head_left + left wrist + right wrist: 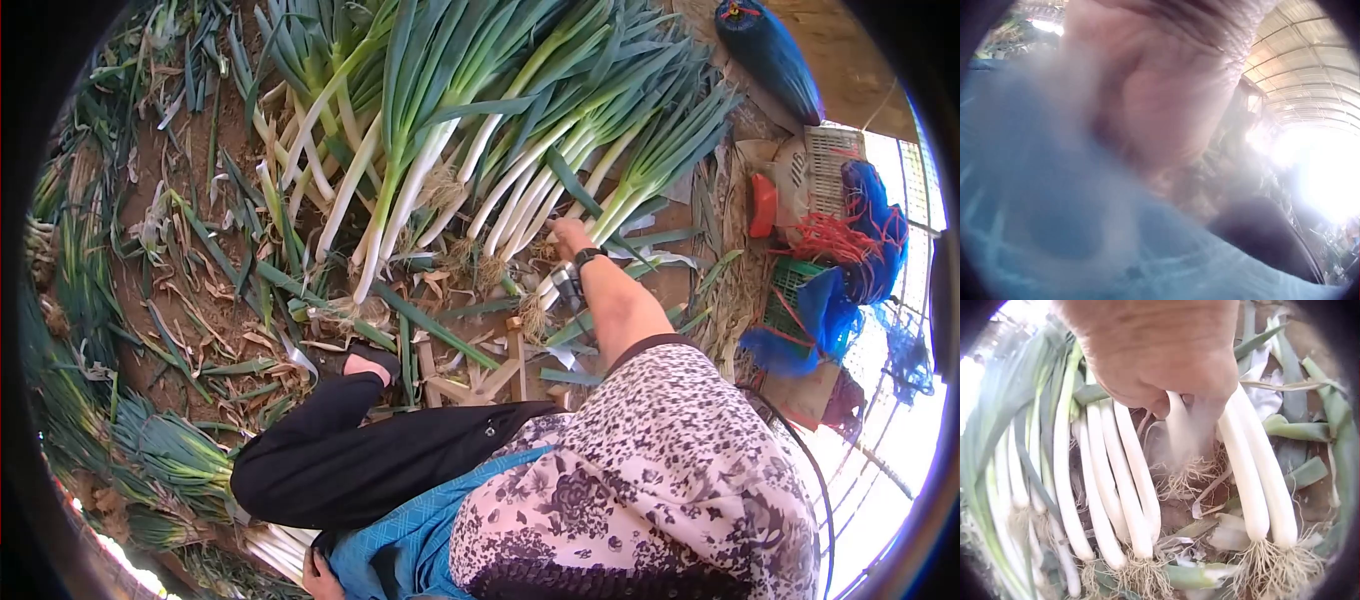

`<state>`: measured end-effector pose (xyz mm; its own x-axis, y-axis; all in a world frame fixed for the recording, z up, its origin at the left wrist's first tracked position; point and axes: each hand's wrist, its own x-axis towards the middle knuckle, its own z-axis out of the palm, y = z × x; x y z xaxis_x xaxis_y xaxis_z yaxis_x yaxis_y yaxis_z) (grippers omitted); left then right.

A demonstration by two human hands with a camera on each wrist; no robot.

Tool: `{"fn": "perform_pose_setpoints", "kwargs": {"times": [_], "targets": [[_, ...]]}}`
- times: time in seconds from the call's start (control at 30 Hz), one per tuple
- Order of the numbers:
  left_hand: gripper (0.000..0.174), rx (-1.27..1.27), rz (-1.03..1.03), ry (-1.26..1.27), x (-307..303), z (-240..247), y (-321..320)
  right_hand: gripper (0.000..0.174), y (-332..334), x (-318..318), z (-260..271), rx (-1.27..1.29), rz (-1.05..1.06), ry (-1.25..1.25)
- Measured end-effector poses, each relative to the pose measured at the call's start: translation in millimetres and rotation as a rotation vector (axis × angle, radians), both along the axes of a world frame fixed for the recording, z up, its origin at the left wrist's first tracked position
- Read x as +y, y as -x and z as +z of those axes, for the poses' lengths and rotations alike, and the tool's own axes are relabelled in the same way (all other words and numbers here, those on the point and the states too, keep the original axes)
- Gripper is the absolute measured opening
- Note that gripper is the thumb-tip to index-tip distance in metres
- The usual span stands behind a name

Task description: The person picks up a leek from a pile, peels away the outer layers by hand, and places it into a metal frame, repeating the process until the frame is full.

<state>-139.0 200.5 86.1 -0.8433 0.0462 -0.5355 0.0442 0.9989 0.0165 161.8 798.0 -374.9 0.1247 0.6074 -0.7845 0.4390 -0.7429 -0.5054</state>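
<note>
My right hand [570,238] pinches the white shank of a leek [1179,428] between thumb and fingers, just above its roots. On its left lie several leeks [1107,481] side by side, and two more leeks [1254,469] lie on its right, white ends and roots toward me. My left hand [322,577] is low at the frame's bottom, against the blue apron [415,525] and beside the white stalks of other leeks [280,553]. In the left wrist view, its blurred palm [1166,112] is over blue cloth with no leek in it; the fingertips are hidden.
A large heap of leeks [420,100] spreads ahead, with trimmed leaves [200,370] littering the soil. A small wooden stool [470,375] stands by my foot. At right are a green crate [795,290], red netting [835,240] and a blue net bundle [770,55].
</note>
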Motion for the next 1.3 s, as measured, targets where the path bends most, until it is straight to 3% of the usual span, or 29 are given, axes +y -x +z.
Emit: {"fn": "perform_pose_setpoints", "kwargs": {"times": [0.13,0.23,0.27,0.33,0.4,0.43,0.47,0.5,0.57,0.6,0.63,0.67,0.7,0.8,0.87,0.93,0.97,1.0,1.03,1.07,1.13,1.2,1.27,1.3], "targets": [[0.046,-0.031,-0.061,0.044,-8,-2,6,0.034,53,-5,56,-0.251,-0.367,-0.131],[0.045,0.013,-0.058,0.031,3,1,4,0.036,46,4,34,0.301,-0.446,0.096],[0.043,0.041,-0.054,0.025,6,1,4,0.036,48,3,40,0.300,-0.448,0.093],[0.043,0.133,0.010,0.029,26,9,12,0.024,55,-2,65,0.543,-0.613,0.128],[0.040,0.348,0.070,-0.008,38,5,27,0.019,69,-19,97,0.689,-0.575,0.235],[0.037,0.508,-0.299,-0.211,97,21,27,0.022,80,-30,117,0.748,-0.558,0.326],[0.034,0.487,-0.167,-0.298,94,8,47,0.029,91,-44,138,0.733,-0.364,0.343],[0.036,0.469,-0.033,-0.384,89,-3,67,0.040,118,-63,185,0.832,-0.403,0.357],[0.034,0.411,-0.065,-0.669,178,5,61,0.041,153,-98,218,0.869,-0.321,0.536],[0.040,0.313,-0.195,-0.798,212,5,60,0.026,169,-116,228,0.828,-0.237,0.607],[0.043,0.186,-0.195,-0.881,243,2,54,0.027,192,-135,279,0.982,-0.282,0.621],[0.046,0.057,-0.193,-0.959,268,0,49,0.026,205,-154,277,0.942,-0.146,0.694],[0.047,-0.026,-0.223,-0.998,283,-11,47,0.025,220,-169,299,1.026,-0.146,0.748],[0.041,-0.237,-0.334,-0.948,290,-49,58,0.030,250,-201,332,1.075,-0.019,0.842],[0.030,-0.270,-0.245,-1.008,286,-54,63,0.033,256,-203,351,1.091,-0.007,0.858],[0.023,-0.130,-0.258,-1.072,285,-48,59,0.032,254,-199,352,0.980,0.148,0.880],[0.025,-0.106,-0.207,-1.051,282,-45,62,0.032,242,-190,349,1.028,0.315,0.764],[0.027,-0.082,-0.154,-1.029,279,-43,66,0.030,231,-185,337,0.923,0.514,0.450],[0.029,0.059,-0.173,-1.107,278,-40,71,0.028,218,-170,332,0.729,0.873,-0.136],[0.031,0.233,-0.211,-1.060,272,-37,82,0.028,203,-160,321,0.640,0.870,-0.457],[0.034,0.268,-0.001,-1.089,260,-21,100,0.062,176,-113,274,0.362,1.084,-1.106],[0.035,0.343,0.048,-1.080,252,1,114,0.069,171,-88,263,0.169,1.314,-1.313],[0.038,0.367,0.116,-1.140,250,17,120,0.063,165,-66,210,0.246,1.603,-0.906],[0.041,0.447,0.094,-1.128,249,22,123,0.059,177,-69,212,0.304,1.635,-0.790]]}}
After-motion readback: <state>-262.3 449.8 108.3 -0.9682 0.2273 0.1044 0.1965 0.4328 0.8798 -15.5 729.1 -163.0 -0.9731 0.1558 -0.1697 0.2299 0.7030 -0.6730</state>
